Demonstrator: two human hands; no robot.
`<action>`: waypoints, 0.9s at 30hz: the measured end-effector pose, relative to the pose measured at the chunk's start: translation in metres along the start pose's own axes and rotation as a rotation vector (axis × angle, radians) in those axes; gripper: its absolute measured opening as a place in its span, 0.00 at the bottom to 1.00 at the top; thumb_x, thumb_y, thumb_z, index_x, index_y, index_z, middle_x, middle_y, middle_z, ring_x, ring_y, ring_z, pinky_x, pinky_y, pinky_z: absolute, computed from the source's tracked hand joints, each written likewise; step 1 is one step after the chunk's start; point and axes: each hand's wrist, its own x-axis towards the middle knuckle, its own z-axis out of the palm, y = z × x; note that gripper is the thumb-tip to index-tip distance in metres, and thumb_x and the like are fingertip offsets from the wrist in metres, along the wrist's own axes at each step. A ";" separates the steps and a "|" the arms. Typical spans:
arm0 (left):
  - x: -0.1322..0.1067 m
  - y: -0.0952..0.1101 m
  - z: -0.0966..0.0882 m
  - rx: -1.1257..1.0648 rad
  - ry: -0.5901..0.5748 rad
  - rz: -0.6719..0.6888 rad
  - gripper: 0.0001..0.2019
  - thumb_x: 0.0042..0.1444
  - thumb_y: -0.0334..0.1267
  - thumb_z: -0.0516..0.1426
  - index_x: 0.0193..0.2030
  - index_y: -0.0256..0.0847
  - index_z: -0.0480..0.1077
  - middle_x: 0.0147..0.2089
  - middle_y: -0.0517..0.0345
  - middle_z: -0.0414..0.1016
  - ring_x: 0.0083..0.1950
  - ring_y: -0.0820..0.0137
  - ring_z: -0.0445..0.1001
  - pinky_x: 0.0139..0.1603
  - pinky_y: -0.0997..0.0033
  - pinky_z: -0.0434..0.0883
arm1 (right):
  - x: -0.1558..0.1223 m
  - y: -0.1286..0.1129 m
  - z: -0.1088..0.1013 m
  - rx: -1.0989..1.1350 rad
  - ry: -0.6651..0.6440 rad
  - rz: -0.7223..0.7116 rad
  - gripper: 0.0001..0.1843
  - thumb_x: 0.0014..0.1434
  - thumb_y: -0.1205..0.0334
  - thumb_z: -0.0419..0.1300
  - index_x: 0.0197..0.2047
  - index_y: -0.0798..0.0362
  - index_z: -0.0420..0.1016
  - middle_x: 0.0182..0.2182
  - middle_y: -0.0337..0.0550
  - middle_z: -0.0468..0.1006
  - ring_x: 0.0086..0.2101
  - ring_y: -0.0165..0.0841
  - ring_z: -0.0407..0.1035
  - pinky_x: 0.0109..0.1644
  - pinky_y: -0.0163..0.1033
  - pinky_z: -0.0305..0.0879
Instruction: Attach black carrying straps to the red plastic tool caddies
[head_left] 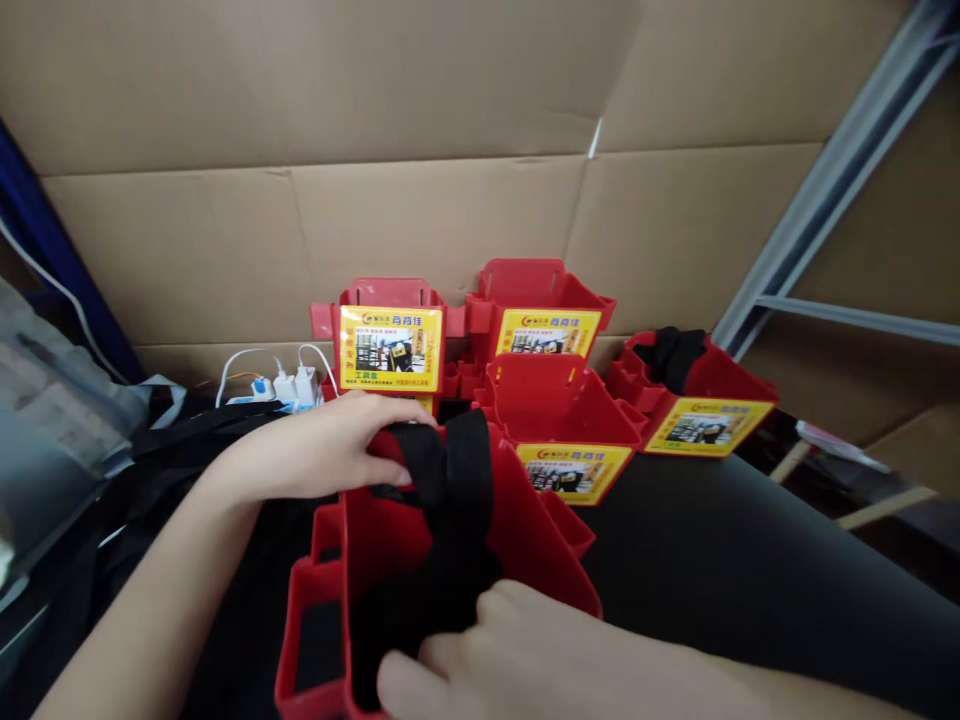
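A red plastic bin (525, 540) lies tilted in front of me with a black strap (450, 480) looped over its far rim and down inside. My left hand (330, 445) rests on the far rim, fingers curled over the strap's top. My right hand (517, 650) is at the near edge, fingers closed on the strap's lower end.
Several red bins with yellow labels (390, 345) stand behind, one at the right (701, 400) with black strap inside. Cardboard sheets (450, 220) back the scene. White chargers (289, 385) sit at the left, a grey shelf frame (825, 190) at the right, and a dark surface (750, 560) below.
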 end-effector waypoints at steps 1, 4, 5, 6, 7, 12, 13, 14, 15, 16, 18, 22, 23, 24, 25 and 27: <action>0.005 -0.006 0.001 0.011 0.012 0.004 0.15 0.51 0.30 0.55 0.46 0.44 0.71 0.48 0.57 0.74 0.48 0.66 0.72 0.46 0.70 0.69 | 0.007 0.004 0.003 -0.052 -0.005 0.006 0.07 0.55 0.70 0.55 0.37 0.52 0.65 0.23 0.34 0.74 0.15 0.27 0.62 0.16 0.36 0.42; 0.024 -0.024 0.003 -0.006 0.068 -0.039 0.14 0.49 0.28 0.52 0.42 0.39 0.73 0.40 0.56 0.77 0.41 0.68 0.74 0.40 0.71 0.70 | 0.017 0.017 0.005 -0.100 0.006 0.040 0.09 0.52 0.70 0.58 0.38 0.54 0.66 0.27 0.37 0.75 0.19 0.30 0.67 0.17 0.36 0.43; 0.029 -0.029 0.004 -0.043 0.107 -0.069 0.14 0.49 0.28 0.52 0.41 0.38 0.73 0.37 0.56 0.77 0.39 0.68 0.74 0.38 0.71 0.70 | 0.018 0.022 0.004 -0.095 0.023 0.060 0.07 0.54 0.68 0.57 0.39 0.53 0.67 0.29 0.38 0.76 0.21 0.30 0.68 0.18 0.35 0.44; 0.034 -0.033 0.005 -0.099 0.160 -0.096 0.13 0.49 0.29 0.52 0.41 0.38 0.73 0.36 0.56 0.77 0.38 0.68 0.74 0.38 0.70 0.70 | 0.018 0.027 0.001 -0.086 0.045 0.086 0.05 0.57 0.66 0.55 0.38 0.52 0.67 0.31 0.38 0.76 0.23 0.31 0.69 0.19 0.35 0.46; 0.038 -0.037 0.006 -0.168 0.224 -0.110 0.13 0.49 0.29 0.52 0.41 0.37 0.73 0.36 0.55 0.77 0.38 0.68 0.74 0.39 0.70 0.70 | 0.017 0.033 -0.002 -0.080 0.065 0.126 0.05 0.60 0.65 0.53 0.39 0.51 0.68 0.32 0.38 0.77 0.24 0.31 0.70 0.20 0.35 0.48; 0.046 -0.044 0.008 -0.503 0.612 -0.093 0.11 0.49 0.28 0.54 0.39 0.36 0.72 0.37 0.55 0.77 0.39 0.70 0.75 0.42 0.71 0.71 | 0.016 0.058 -0.006 -0.150 0.008 0.508 0.18 0.56 0.68 0.55 0.50 0.47 0.68 0.30 0.43 0.79 0.27 0.41 0.74 0.24 0.37 0.57; 0.047 -0.044 0.008 -0.555 0.692 -0.106 0.11 0.48 0.29 0.54 0.39 0.36 0.72 0.35 0.56 0.76 0.37 0.70 0.75 0.40 0.71 0.71 | 0.017 0.061 -0.003 -0.147 -0.049 0.541 0.21 0.53 0.70 0.58 0.51 0.48 0.69 0.30 0.44 0.79 0.28 0.42 0.74 0.25 0.38 0.58; 0.048 -0.046 0.008 -0.601 0.771 -0.125 0.11 0.48 0.29 0.55 0.40 0.37 0.71 0.33 0.57 0.76 0.35 0.71 0.75 0.37 0.72 0.71 | 0.018 0.063 0.000 -0.132 -0.115 0.548 0.23 0.50 0.73 0.59 0.49 0.48 0.71 0.30 0.44 0.80 0.29 0.43 0.74 0.26 0.39 0.60; 0.050 -0.048 0.009 -0.638 0.843 -0.149 0.12 0.47 0.29 0.55 0.40 0.38 0.71 0.32 0.58 0.76 0.32 0.71 0.74 0.34 0.73 0.71 | 0.020 0.064 0.003 -0.112 -0.171 0.541 0.22 0.48 0.75 0.59 0.47 0.49 0.73 0.30 0.45 0.80 0.29 0.43 0.75 0.27 0.39 0.61; 0.051 -0.050 0.009 -0.663 0.908 -0.179 0.12 0.47 0.29 0.55 0.41 0.38 0.70 0.31 0.59 0.75 0.31 0.71 0.74 0.32 0.73 0.71 | 0.021 0.064 0.005 -0.093 -0.199 0.529 0.20 0.48 0.76 0.58 0.44 0.51 0.75 0.29 0.46 0.79 0.30 0.43 0.75 0.27 0.39 0.62; 0.052 -0.056 0.009 -0.659 0.973 -0.239 0.11 0.48 0.31 0.54 0.40 0.39 0.70 0.31 0.59 0.74 0.32 0.71 0.74 0.32 0.73 0.71 | 0.020 0.066 0.004 -0.024 -0.121 0.508 0.15 0.49 0.77 0.55 0.38 0.52 0.76 0.27 0.46 0.79 0.28 0.41 0.75 0.26 0.37 0.62; 0.037 -0.056 0.002 -0.387 0.647 -0.197 0.14 0.51 0.31 0.52 0.44 0.40 0.70 0.46 0.55 0.74 0.48 0.66 0.72 0.48 0.66 0.69 | 0.007 0.074 -0.014 0.462 0.396 0.494 0.19 0.49 0.78 0.49 0.39 0.50 0.72 0.22 0.36 0.75 0.20 0.28 0.70 0.22 0.30 0.61; 0.031 -0.050 -0.002 -0.275 0.543 -0.153 0.17 0.51 0.29 0.53 0.48 0.41 0.68 0.51 0.55 0.71 0.52 0.65 0.69 0.53 0.64 0.66 | 0.004 0.076 -0.020 0.595 0.532 0.484 0.20 0.49 0.78 0.48 0.40 0.49 0.71 0.24 0.35 0.75 0.20 0.26 0.69 0.21 0.29 0.61; 0.024 -0.041 -0.005 -0.161 0.472 -0.110 0.20 0.50 0.27 0.53 0.51 0.42 0.66 0.54 0.55 0.69 0.56 0.65 0.67 0.57 0.63 0.63 | 0.001 0.079 -0.025 0.709 0.649 0.469 0.20 0.50 0.77 0.47 0.41 0.49 0.70 0.26 0.35 0.76 0.20 0.26 0.69 0.21 0.28 0.62; 0.018 -0.030 -0.007 -0.052 0.444 -0.073 0.22 0.50 0.26 0.53 0.53 0.44 0.65 0.56 0.56 0.68 0.57 0.65 0.65 0.58 0.64 0.61 | -0.001 0.081 -0.029 0.809 0.741 0.456 0.19 0.52 0.75 0.47 0.43 0.49 0.69 0.28 0.36 0.77 0.21 0.26 0.69 0.20 0.28 0.62; 0.009 -0.006 -0.008 0.085 0.445 -0.036 0.19 0.51 0.27 0.54 0.50 0.44 0.66 0.52 0.57 0.70 0.52 0.67 0.68 0.53 0.68 0.64 | -0.003 0.084 -0.035 1.010 0.863 0.459 0.17 0.55 0.70 0.49 0.46 0.48 0.66 0.28 0.36 0.77 0.22 0.28 0.70 0.19 0.28 0.63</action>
